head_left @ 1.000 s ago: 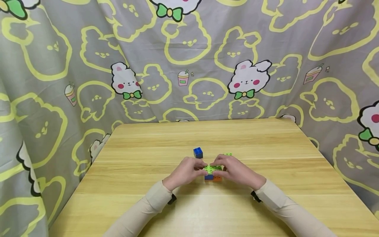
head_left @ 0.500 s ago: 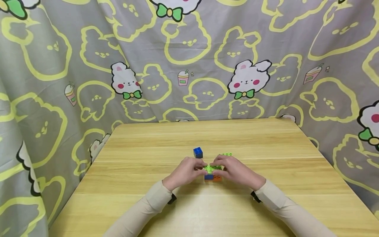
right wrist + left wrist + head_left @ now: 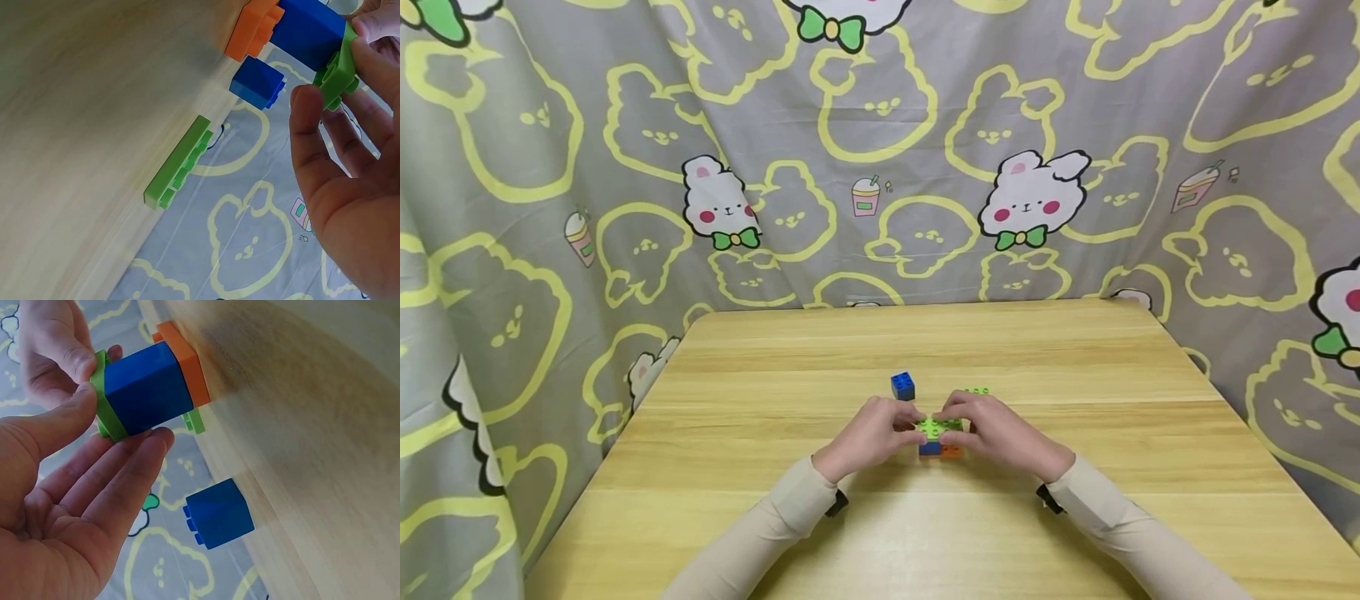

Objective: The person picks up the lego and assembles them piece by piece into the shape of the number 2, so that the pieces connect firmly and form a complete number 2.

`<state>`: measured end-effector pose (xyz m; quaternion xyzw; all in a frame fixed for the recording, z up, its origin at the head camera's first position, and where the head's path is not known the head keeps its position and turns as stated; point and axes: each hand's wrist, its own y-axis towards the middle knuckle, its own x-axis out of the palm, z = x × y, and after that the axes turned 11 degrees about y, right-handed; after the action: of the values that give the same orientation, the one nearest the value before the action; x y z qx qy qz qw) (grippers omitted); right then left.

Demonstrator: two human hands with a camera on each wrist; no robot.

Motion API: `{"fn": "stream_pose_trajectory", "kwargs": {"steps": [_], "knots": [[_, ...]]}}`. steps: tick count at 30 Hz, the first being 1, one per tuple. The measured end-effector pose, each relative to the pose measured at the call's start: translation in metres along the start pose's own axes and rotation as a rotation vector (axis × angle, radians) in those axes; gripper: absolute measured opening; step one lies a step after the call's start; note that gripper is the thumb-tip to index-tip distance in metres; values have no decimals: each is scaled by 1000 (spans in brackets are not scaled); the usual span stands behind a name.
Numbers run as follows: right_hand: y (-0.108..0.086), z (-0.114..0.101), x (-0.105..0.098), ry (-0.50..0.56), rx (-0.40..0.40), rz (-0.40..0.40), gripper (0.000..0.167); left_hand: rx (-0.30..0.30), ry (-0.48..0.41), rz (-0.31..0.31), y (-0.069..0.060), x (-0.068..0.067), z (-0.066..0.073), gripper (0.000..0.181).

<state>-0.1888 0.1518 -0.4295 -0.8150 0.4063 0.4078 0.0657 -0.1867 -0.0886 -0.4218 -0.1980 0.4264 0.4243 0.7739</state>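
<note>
A small stack of building bricks stands on the table: an orange brick point(image 3: 952, 452) at the bottom, a blue brick point(image 3: 149, 389) on it, and a flat green brick point(image 3: 932, 429) on top. My left hand point(image 3: 868, 437) pinches the green brick from the left, its thumb on the near edge and other fingers at the far side. From the right, my right hand point(image 3: 1003, 435) pinches the same green brick between thumb and fingers. In the right wrist view the green brick overhangs the blue one, and the orange brick's studs show beside it.
Another blue brick point(image 3: 902, 387) stands apart, just beyond my left hand. A long green brick point(image 3: 178, 164) lies behind my right hand, partly hidden in the head view. The wooden table point(image 3: 760, 358) ends at a patterned curtain point(image 3: 917, 108).
</note>
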Motion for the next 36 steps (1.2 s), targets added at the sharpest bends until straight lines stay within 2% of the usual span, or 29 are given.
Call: {"fn": "stream_pose_trajectory", "kwargs": {"steps": [12, 22, 31, 36], "knots": [[0, -2, 1, -29, 32, -16, 32, -16, -1, -17, 0, 1, 3, 26], [1, 0, 0, -60, 42, -23, 33, -48, -64, -55, -1, 0, 0, 28], [3, 5, -8, 58, 96, -11, 34, -73, -106, -60, -1, -1, 0, 28], [10, 6, -21, 63, 83, 29, 31, -79, -112, -60, -1, -1, 1, 29]]}}
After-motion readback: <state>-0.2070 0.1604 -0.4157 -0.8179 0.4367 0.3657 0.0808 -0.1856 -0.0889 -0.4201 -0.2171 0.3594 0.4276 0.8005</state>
